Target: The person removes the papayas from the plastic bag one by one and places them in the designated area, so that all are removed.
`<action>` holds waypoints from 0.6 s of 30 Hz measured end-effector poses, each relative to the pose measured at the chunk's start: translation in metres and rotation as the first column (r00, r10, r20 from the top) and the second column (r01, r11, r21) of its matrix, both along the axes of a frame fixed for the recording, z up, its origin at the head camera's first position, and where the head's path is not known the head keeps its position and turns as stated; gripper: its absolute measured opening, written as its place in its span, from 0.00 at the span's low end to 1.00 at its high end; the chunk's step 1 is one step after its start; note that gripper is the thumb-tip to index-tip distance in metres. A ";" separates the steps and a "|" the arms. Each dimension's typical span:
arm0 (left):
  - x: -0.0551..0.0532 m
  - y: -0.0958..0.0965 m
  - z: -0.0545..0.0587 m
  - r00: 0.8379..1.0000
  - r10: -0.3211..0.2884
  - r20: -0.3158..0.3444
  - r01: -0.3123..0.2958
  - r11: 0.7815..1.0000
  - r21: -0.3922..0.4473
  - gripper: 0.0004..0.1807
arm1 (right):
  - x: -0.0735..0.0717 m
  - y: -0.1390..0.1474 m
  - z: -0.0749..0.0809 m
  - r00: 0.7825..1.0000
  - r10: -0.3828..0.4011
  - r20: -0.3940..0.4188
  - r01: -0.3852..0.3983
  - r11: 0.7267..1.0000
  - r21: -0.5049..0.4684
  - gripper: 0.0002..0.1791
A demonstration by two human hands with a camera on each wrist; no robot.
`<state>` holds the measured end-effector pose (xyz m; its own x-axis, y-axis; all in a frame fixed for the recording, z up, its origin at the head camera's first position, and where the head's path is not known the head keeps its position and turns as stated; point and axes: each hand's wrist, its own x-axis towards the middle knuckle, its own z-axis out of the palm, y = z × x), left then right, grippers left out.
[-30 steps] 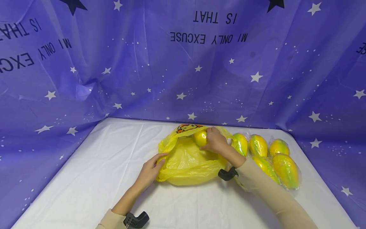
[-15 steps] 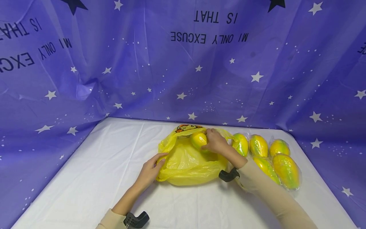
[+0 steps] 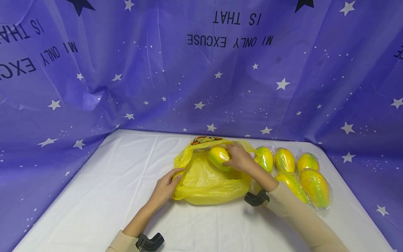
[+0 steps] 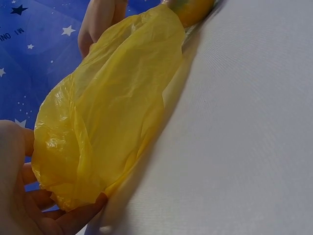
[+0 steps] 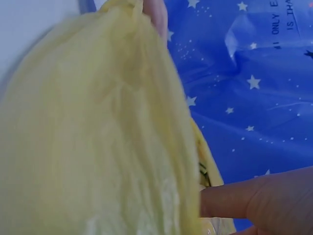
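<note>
A yellow plastic bag (image 3: pixel 214 190) lies on the white cloth with its mouth spread, a printed picture on its far side. At its left edge my left hand (image 3: pixel 165 185) pinches the rim; in the left wrist view, the fingers of that hand (image 4: pixel 19 191) are bent around the bag's side. Inside the opening, my right hand (image 3: pixel 239 157) grips a yellow-green mango (image 3: pixel 218 157) from its right. The bag wall hides much of the fruit in the right wrist view, where the thumb of my right hand (image 5: pixel 274 200) reaches over the rim.
Several mangoes (image 3: pixel 315 188) in clear wrap lie right of the bag, the closest mango (image 3: pixel 264 159) beside its right edge. The white-covered table (image 3: pixel 104 182) meets a purple star-printed curtain (image 3: pixel 176 77) at the back and sides.
The mango in my right hand has shifted slightly left and down inside the bag, and more of it shows. My right forearm has moved a little right. My left hand stays at the rim.
</note>
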<state>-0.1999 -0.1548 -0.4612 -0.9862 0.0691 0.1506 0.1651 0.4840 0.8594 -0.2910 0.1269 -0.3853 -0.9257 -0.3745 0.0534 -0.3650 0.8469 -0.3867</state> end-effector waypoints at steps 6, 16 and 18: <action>0.000 0.000 0.000 1.000 0.003 0.000 -0.003 1.000 0.001 0.18 | 0.010 0.006 0.007 0.997 0.014 0.079 -0.008 0.997 -0.077 0.35; 0.002 -0.001 0.002 1.000 0.000 0.018 0.000 1.000 0.007 0.17 | 0.023 0.021 0.020 0.985 0.031 0.171 0.010 0.972 -0.236 0.36; 0.002 -0.001 0.002 1.000 -0.006 0.013 0.006 1.000 0.008 0.17 | 0.026 0.023 0.020 0.985 0.034 0.170 0.011 0.966 -0.258 0.36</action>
